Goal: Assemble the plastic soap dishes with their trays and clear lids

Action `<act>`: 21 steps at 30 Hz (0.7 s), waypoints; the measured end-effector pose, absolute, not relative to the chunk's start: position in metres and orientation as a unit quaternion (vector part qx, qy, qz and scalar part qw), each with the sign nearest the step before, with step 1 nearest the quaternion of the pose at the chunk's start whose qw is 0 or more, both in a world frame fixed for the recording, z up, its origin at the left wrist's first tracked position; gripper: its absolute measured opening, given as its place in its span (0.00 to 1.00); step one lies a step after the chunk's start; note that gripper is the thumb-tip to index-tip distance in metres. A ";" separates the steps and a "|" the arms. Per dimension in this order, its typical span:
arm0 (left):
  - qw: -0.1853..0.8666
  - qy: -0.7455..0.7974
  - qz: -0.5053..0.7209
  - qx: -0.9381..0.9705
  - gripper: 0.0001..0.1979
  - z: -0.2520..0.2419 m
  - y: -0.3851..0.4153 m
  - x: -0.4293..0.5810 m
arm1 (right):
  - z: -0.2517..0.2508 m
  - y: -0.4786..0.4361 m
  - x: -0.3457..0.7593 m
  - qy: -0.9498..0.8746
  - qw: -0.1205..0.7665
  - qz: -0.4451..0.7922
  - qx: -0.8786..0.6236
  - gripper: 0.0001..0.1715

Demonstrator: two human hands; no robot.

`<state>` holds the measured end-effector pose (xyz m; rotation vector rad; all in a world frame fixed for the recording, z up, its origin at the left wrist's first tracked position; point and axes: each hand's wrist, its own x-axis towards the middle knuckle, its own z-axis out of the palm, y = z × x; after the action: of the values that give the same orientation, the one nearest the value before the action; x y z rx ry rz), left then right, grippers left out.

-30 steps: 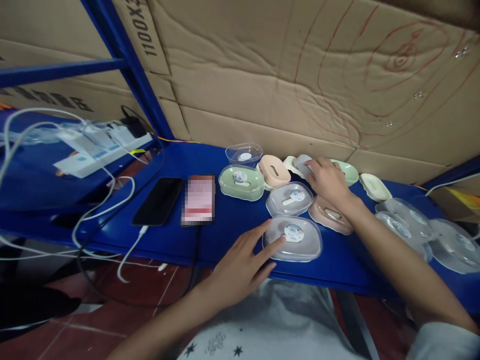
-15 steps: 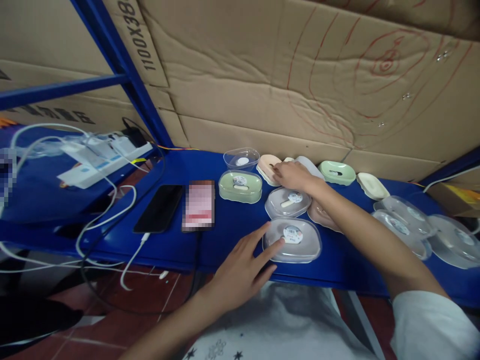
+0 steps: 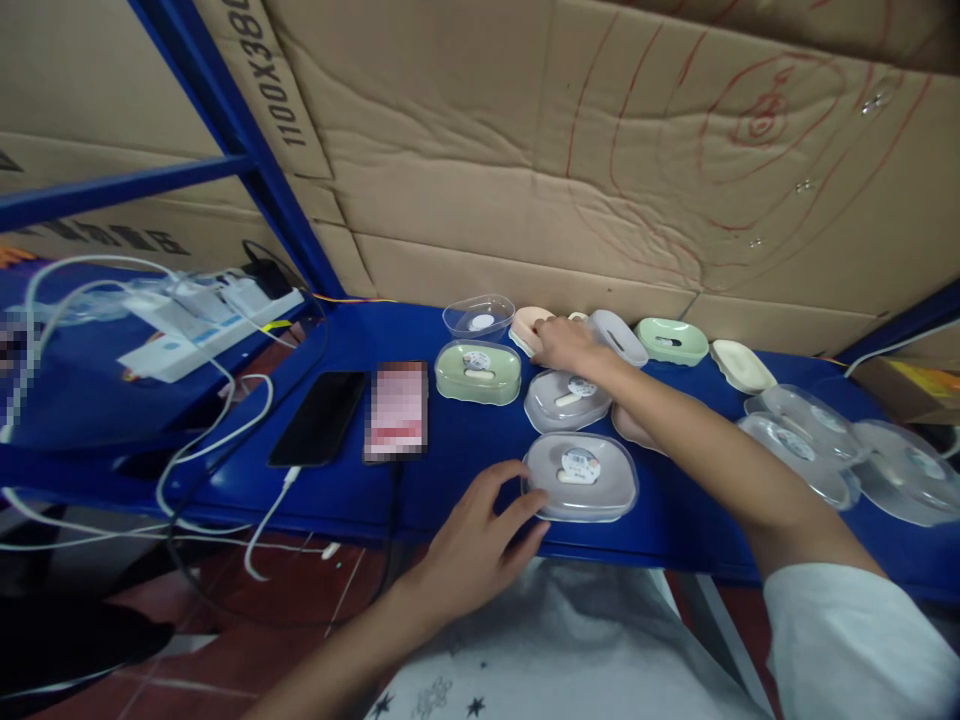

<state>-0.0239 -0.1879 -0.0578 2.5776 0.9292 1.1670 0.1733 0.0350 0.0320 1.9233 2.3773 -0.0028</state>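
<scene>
My left hand (image 3: 484, 535) has its fingers spread at the left edge of a grey soap dish (image 3: 619, 480) with a clear lid and a round label. The fingertips rest at or near the lid. My right hand (image 3: 566, 343) reaches to the back row, fingers bent over the right side of a pink soap dish (image 3: 525, 325); its thumb is hidden. Under that wrist sits a second lidded grey soap dish (image 3: 559, 405). A lidded green soap dish (image 3: 476, 385) stands to its left. My right forearm partly covers another pinkish dish (image 3: 630, 425).
Along the back lie a clear lid (image 3: 457, 318), an uncovered grey dish (image 3: 622, 345), a green dish (image 3: 690, 340) and a cream dish (image 3: 739, 370). Several clear lids (image 3: 791, 455) sit at right. Left are a black phone (image 3: 319, 420), a lit phone (image 3: 397, 410) and a power strip (image 3: 187, 345).
My right hand has shifted left over the pink dish, uncovering more of the grey dish behind. My left fingers have drawn back slightly from the lid's label. The view has moved a little.
</scene>
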 end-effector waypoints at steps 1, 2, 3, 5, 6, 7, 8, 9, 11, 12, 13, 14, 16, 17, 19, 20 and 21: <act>0.080 0.300 0.402 0.861 0.10 -0.057 -0.188 -0.025 | 0.033 0.036 0.174 0.777 0.035 -0.008 0.628 0.29; 0.078 0.286 0.412 0.862 0.09 -0.056 -0.189 -0.025 | 0.034 0.036 0.175 0.778 0.027 -0.014 0.628 0.28; 0.074 0.269 0.419 0.864 0.08 -0.055 -0.189 -0.026 | 0.036 0.036 0.177 0.778 0.016 -0.022 0.628 0.27; 0.064 0.236 0.416 0.876 0.08 -0.054 -0.190 -0.027 | 0.038 0.033 0.183 0.780 -0.010 -0.038 0.625 0.27; 0.057 0.225 0.406 0.884 0.08 -0.054 -0.190 -0.027 | 0.040 0.030 0.187 0.782 -0.026 -0.047 0.621 0.28; 0.049 0.217 0.391 0.893 0.09 -0.054 -0.191 -0.026 | 0.041 0.027 0.192 0.785 -0.043 -0.057 0.615 0.29; 0.040 0.215 0.372 0.902 0.10 -0.054 -0.191 -0.026 | 0.044 0.025 0.197 0.789 -0.060 -0.066 0.608 0.30; 0.030 0.217 0.349 0.911 0.13 -0.053 -0.191 -0.025 | 0.046 0.022 0.202 0.793 -0.074 -0.073 0.601 0.31; 0.009 0.226 0.299 0.927 0.18 -0.053 -0.190 -0.022 | 0.053 0.015 0.214 0.797 -0.114 -0.091 0.586 0.31; 0.001 0.234 0.271 0.934 0.22 -0.053 -0.190 -0.019 | 0.057 0.011 0.221 0.796 -0.143 -0.105 0.578 0.31; -0.006 0.245 0.245 0.938 0.27 -0.052 -0.190 -0.016 | 0.062 0.006 0.228 0.794 -0.174 -0.121 0.570 0.32; -0.010 0.259 0.220 0.940 0.31 -0.052 -0.190 -0.013 | 0.067 0.000 0.236 0.791 -0.204 -0.137 0.561 0.32; -0.010 0.289 0.181 0.940 0.40 -0.051 -0.189 -0.006 | 0.076 -0.016 0.253 0.788 -0.242 -0.146 0.547 0.33; -0.006 0.301 0.169 0.938 0.42 -0.051 -0.189 -0.003 | 0.080 -0.027 0.262 0.791 -0.243 -0.130 0.546 0.32; 0.007 0.308 0.162 0.937 0.44 -0.051 -0.188 0.000 | 0.084 -0.054 0.278 0.807 -0.229 -0.066 0.540 0.30; 0.018 0.305 0.169 0.937 0.43 -0.051 -0.188 0.000 | 0.085 -0.069 0.284 0.819 -0.219 -0.027 0.529 0.28; 0.034 0.303 0.185 0.934 0.43 -0.051 -0.188 -0.001 | 0.084 -0.087 0.288 0.832 -0.209 0.010 0.514 0.26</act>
<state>-0.0007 -0.1883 -0.0514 2.8720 0.9321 0.5699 0.2881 -0.0868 0.0839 1.8715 3.0310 0.0373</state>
